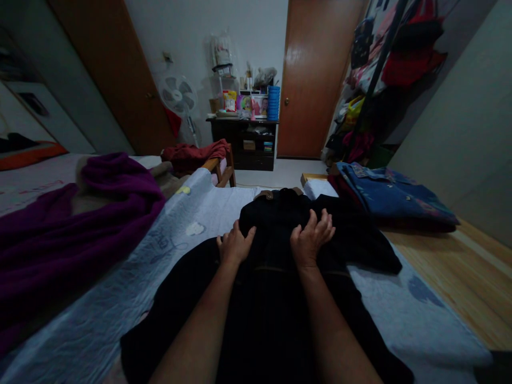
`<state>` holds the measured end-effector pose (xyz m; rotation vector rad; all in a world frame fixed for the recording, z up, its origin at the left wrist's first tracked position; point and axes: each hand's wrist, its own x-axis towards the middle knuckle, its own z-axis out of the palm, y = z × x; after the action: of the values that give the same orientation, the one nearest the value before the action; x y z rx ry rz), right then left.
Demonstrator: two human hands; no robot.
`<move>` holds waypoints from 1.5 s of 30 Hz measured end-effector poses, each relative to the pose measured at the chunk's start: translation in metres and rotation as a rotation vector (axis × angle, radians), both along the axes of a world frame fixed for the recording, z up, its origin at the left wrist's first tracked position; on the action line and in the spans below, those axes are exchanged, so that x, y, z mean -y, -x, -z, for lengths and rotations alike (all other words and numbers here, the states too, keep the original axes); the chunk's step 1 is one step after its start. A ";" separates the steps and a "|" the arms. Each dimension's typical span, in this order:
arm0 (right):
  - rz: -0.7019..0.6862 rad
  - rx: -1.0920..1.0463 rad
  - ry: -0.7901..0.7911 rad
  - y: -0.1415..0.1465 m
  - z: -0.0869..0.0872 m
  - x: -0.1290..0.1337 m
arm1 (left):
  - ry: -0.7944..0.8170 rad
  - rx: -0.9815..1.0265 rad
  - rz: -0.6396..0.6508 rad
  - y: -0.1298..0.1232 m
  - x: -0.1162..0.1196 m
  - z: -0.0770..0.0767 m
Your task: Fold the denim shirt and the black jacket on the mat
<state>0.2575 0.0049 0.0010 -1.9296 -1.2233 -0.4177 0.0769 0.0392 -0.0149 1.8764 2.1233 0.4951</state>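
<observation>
A black jacket (272,309) with a brown-trimmed collar and a button at its far end lies spread over the bed, one sleeve (364,240) stretching to the right. My left hand (235,245) rests on the left of its upper part, thumb apart from the fingers. Across from it, my right hand (312,239) presses on the upper right, its fingers spread and slightly bent. Neither hand is closed around the cloth. Both forearms reach over the jacket and cover part of it.
Under the jacket is a light blue patterned sheet (136,266). A purple blanket (116,202) lies heaped on the left. Folded clothes with a blue denim piece (400,192) sit on a wooden board (468,261) at right. Beyond are a fan (178,95), a dark cabinet (224,144) and a door (316,80).
</observation>
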 end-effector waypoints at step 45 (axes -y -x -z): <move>-0.706 -0.150 0.543 0.059 -0.037 0.018 | 0.016 -0.030 0.017 0.001 0.000 -0.003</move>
<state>0.1986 -0.0130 0.0379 -1.7361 -1.9307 0.4617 0.0760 0.0395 -0.0115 1.9031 2.1217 0.4478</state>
